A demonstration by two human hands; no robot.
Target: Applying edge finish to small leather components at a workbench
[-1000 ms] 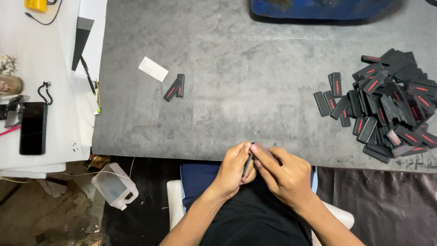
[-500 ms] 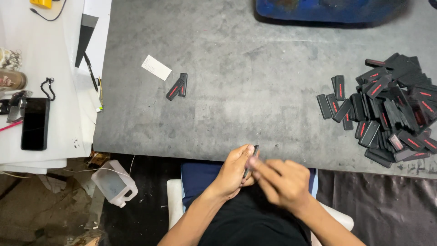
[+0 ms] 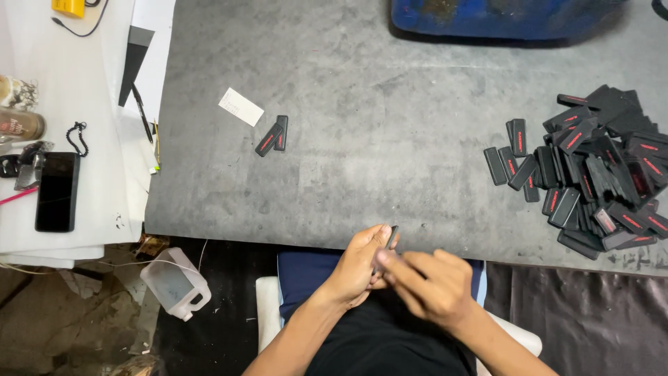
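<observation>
My left hand [image 3: 358,268] pinches a small flat black piece [image 3: 392,238] at the near edge of the grey table [image 3: 362,139]. My right hand [image 3: 428,284] sits just right of it, its fingertips pressed against the same piece. Both hands hover over my lap below the table edge. A heap of several black rectangular pieces with red marks [image 3: 598,167] lies at the right of the table. Two of the same black pieces [image 3: 273,136] lie together at the left, next to a small white card [image 3: 241,106].
A blue container [image 3: 501,17] stands at the table's far edge. A white side surface at left holds a black phone [image 3: 57,191], a pen [image 3: 141,113], a dark folder [image 3: 133,63] and a yellow item [image 3: 68,7]. A clear plastic jug [image 3: 175,282] lies on the floor.
My hands shifted slightly to the right and my right hand's fingers slid down along the small black piece; the view drifted a little.
</observation>
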